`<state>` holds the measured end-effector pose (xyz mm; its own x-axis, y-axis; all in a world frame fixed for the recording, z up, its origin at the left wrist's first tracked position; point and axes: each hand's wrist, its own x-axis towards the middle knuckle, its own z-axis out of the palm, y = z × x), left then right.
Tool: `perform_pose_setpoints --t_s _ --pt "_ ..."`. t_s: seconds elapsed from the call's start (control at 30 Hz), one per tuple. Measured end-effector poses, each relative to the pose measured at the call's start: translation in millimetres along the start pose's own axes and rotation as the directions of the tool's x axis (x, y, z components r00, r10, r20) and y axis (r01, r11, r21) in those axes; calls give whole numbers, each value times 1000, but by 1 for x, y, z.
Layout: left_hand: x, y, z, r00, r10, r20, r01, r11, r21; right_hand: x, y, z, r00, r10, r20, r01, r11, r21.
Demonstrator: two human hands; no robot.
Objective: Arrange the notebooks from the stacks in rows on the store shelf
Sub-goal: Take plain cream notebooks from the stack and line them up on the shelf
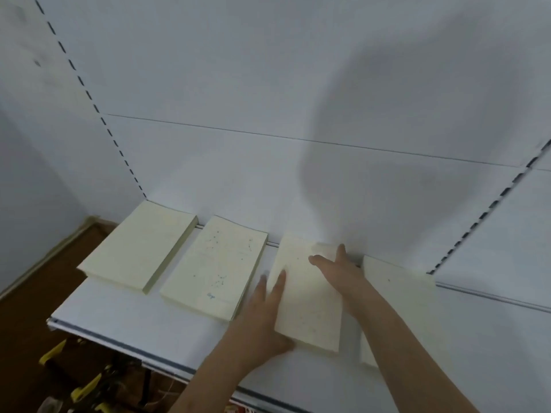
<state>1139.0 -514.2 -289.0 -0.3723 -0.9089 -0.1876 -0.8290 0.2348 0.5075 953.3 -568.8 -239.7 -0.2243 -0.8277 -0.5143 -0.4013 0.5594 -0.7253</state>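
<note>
Several cream notebook stacks lie in a row on the white shelf (143,320). The leftmost stack (134,248) and a second, speckled stack (214,269) sit untouched. My left hand (262,317) lies flat with straight fingers against the left and near edge of the third notebook stack (310,305). My right hand (340,269) rests on that stack's far right part, fingers stretched toward the back panel. A further stack (399,290) to the right is partly hidden by my right forearm.
The white back panel (268,174) rises right behind the stacks, with slotted uprights (119,150) at left and right. Brown floor (29,338) and yellow-and-black items (89,389) show below the shelf's front edge. Bare shelf surface extends to the right.
</note>
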Motion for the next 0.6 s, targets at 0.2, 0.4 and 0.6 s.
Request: perform_pose_setpoints --t_s 0.2,0.4,0.6 --pt "-10 34 -45 969 189 -157 -170 977 130 -29 -5 3 951 -252 -182 235 966 -109" --pt "8 98 -15 924 311 -222 -312 950 35 -59 24 -66 837 -410 -362 389 912 -132" --pt "-14 217 64 868 481 -124 -476 877 69 -121 103 -175 777 -379 -503 308 925 -220"
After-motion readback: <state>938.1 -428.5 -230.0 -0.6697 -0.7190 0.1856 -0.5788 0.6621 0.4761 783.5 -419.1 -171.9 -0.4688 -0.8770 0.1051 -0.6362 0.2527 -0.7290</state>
